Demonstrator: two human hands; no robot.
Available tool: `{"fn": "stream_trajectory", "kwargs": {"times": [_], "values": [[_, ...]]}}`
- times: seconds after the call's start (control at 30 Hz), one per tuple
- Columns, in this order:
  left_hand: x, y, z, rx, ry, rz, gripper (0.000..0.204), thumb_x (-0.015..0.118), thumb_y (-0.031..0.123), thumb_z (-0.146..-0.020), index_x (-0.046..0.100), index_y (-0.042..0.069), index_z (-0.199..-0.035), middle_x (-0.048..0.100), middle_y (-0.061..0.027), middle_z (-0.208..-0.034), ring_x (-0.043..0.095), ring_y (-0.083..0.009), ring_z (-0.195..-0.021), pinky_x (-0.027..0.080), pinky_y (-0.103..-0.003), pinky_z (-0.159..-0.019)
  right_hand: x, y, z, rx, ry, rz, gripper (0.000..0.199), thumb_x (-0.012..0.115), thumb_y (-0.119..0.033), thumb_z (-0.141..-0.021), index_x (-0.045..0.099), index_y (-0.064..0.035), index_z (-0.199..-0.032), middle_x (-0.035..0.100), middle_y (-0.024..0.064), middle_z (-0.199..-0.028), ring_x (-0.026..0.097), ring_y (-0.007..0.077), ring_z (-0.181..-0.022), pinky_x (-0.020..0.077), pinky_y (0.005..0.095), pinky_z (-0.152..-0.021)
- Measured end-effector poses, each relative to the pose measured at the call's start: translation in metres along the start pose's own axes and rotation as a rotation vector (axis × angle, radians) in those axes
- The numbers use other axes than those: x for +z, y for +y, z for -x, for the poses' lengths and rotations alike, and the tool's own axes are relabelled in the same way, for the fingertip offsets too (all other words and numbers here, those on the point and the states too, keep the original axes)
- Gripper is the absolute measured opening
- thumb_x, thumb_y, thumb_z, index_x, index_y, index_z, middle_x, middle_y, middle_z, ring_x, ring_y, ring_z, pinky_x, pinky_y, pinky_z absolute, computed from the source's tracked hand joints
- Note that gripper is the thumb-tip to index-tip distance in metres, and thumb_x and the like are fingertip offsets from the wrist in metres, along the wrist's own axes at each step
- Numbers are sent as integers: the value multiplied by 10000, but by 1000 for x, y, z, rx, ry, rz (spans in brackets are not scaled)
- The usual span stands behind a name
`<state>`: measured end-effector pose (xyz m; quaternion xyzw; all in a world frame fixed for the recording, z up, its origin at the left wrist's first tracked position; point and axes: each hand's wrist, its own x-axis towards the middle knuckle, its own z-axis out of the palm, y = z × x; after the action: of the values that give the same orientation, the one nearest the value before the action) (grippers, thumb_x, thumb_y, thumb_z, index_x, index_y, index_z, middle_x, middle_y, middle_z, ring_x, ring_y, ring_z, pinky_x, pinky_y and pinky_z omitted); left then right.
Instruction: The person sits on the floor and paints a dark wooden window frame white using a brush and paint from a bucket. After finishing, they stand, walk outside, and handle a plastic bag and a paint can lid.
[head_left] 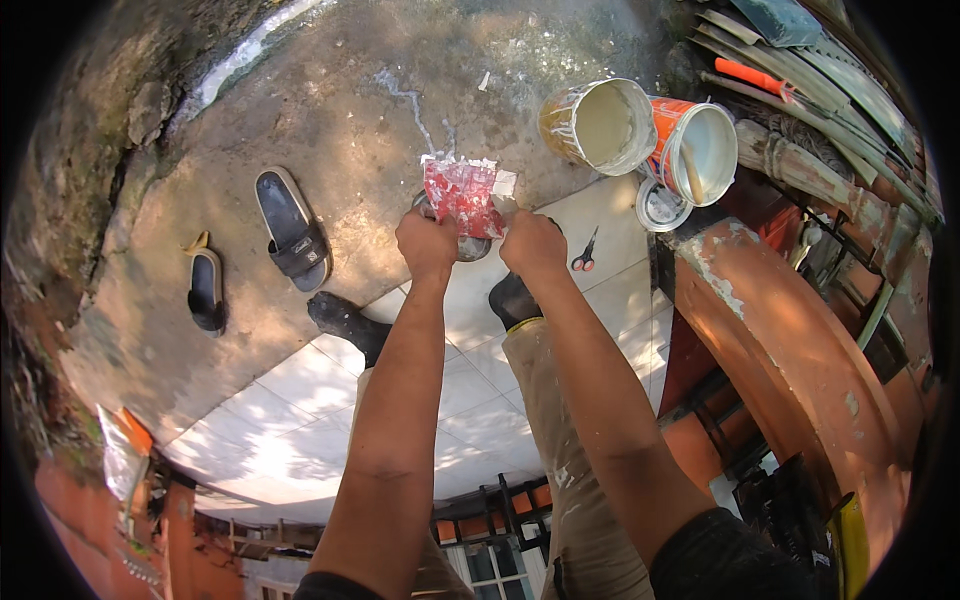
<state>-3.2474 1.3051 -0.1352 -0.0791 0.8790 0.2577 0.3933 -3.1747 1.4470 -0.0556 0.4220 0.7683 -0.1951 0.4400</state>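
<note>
Sheet [462, 198], left of the buckets [563, 132], seems in a steadying step, fingers of left hand [428, 245] and right hand [533, 245] clamped on it. Moving it likely calls for even grip.

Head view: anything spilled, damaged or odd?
Yes. Thin white streaks on the brown concrete ground, beyond the ragged, white-flecked red rectangular piece, look like spillage. At right, curved orange masonry has pale patches where paint seems lost.

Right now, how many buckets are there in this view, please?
2: a white-streaked, tan bucket at the upper right, and an orange-and-white bucket just to its right.
</note>
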Motion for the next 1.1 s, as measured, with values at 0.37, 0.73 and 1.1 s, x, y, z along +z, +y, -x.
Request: {"fn": "stream_trajectory", "kwargs": {"times": [0.37, 0.73, 1.1], "values": [[-9, 9, -14, -60, -87, -33, 380, 918, 296, -817, 849, -18, -1019, 840, -255, -981, 832, -403, -980, 634, -455, -934, 25, 9, -14, -24, 148, -46, 436, 599, -108, -1007, 773, -173, -1402, 820, 241, -1076, 807, 440, -1053, 638, 553, -913], [-16, 3, -17, -20, -97, -19, 350, 914, 274, -823, 861, -5, -1029, 843, -248, -969, 835, -386, -958, 629, -447, -911, 16, -5, -11, -62, 149, -59, 352, 626, -121, -1002, 776, -116, -1320, 823, 239, -1089, 807, 435, -1050, 638, 537, -941], [-44, 5, 73, 371, 81, 47, 308, 808, 211, -969, 755, -24, -1162, 675, -214, -1181, 723, -468, -1023, 583, -534, -876, 21, 17, 21, -134, 234, -848, 749, 871, -465, -959, 641, 75, -1425, 811, 260, -1089, 807, 363, -1040, 613, 445, -939]]}}
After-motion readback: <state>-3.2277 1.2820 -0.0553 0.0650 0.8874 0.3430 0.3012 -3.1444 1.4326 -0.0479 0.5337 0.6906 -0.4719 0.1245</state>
